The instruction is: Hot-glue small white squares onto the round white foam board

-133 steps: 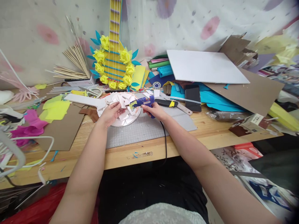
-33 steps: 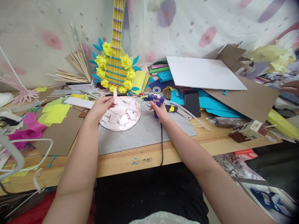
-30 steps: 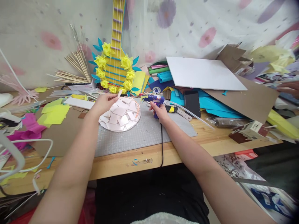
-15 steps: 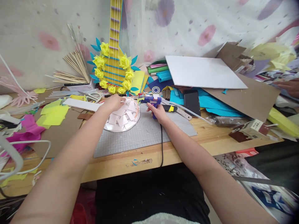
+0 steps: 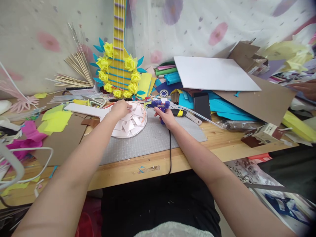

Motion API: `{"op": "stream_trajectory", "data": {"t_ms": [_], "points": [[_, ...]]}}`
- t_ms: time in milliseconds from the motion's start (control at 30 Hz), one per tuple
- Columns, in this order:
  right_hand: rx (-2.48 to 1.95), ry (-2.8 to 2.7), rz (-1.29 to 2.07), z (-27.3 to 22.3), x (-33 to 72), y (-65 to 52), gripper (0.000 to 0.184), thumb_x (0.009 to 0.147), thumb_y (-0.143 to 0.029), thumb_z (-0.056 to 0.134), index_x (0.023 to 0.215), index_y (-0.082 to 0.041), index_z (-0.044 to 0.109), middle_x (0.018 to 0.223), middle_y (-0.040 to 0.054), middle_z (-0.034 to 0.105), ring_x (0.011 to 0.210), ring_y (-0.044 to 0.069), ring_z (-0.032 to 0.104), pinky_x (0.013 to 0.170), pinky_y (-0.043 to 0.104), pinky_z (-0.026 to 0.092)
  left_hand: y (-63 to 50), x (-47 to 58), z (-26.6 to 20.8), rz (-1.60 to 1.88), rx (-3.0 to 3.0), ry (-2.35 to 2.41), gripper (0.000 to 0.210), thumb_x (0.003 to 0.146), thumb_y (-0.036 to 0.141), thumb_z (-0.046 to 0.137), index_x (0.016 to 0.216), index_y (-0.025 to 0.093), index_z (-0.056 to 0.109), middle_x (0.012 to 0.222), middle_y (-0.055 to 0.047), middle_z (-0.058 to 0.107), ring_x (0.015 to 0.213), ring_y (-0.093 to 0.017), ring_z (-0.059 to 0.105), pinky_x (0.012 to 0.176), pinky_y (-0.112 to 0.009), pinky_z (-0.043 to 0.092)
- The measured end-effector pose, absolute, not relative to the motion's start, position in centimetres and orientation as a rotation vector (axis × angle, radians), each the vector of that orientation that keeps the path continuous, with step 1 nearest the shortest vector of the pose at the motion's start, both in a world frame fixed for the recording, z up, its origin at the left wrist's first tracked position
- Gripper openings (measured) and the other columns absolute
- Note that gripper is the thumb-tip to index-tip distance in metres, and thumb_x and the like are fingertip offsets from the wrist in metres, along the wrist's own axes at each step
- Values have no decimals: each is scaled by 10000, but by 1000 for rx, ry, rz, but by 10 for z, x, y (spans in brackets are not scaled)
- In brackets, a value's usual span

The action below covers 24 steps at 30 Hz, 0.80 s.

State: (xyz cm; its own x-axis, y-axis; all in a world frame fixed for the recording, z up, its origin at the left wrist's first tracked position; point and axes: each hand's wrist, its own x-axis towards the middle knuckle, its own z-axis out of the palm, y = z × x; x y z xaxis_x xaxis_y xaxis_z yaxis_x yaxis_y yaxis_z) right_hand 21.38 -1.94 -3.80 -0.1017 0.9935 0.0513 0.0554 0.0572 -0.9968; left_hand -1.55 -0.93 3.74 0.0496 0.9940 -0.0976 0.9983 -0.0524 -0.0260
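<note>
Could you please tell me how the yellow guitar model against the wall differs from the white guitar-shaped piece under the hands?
The yellow guitar model stands upright against the wall; the white guitar-shaped piece lies flat on the cutting mat. The yellow one is ringed with yellow paper flowers and blue leaves; the white one carries overlapping white paper squares. Nobody touches the yellow one, while the left hand presses on the white one, beside the right hand gripping the glue gun. Both share a round-bodied, long-necked shape.

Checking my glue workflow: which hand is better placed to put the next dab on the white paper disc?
Right, probably. The right hand grips the blue glue gun beside the white paper disc; the left hand presses on its paper pieces.
</note>
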Motion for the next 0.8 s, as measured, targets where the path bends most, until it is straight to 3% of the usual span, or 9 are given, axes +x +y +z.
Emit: {"op": "stream_trajectory", "data": {"t_ms": [267,500,700,800], "points": [[-1190,-1329,1184,-38,214,-20,430,728,-609,629,733,-180,615,716,39,668,467,79,439,458,242,395,-13,-16,34,-47,2224,2144,356,866,308,556,1188,263,701,1166,-96,660,1123,-260,587,919,-304,450],[-1254,-1310,1225,-34,214,-22,405,731,-568,658,742,-164,627,777,58,702,434,59,414,427,236,395,-9,-31,38,362,2058,2087,388,932,306,413,1208,222,673,1167,-26,689,1095,-198,592,928,-265,428],[-1106,-1413,1428,-35,210,-26,389,709,-543,711,712,-166,612,745,68,695,414,53,391,385,238,365,-22,20,65,554,2188,2152,332,923,288,439,949,132,732,1079,-121,661,1116,-253,550,980,-326,402],[-1099,-1464,1440,-36,209,-27,377,702,-525,726,677,-169,604,686,57,679,400,58,385,370,239,352,-30,69,79,553,2347,1939,297,921,305,477,950,130,715,1079,-125,632,1112,-257,543,995,-358,388]]}}
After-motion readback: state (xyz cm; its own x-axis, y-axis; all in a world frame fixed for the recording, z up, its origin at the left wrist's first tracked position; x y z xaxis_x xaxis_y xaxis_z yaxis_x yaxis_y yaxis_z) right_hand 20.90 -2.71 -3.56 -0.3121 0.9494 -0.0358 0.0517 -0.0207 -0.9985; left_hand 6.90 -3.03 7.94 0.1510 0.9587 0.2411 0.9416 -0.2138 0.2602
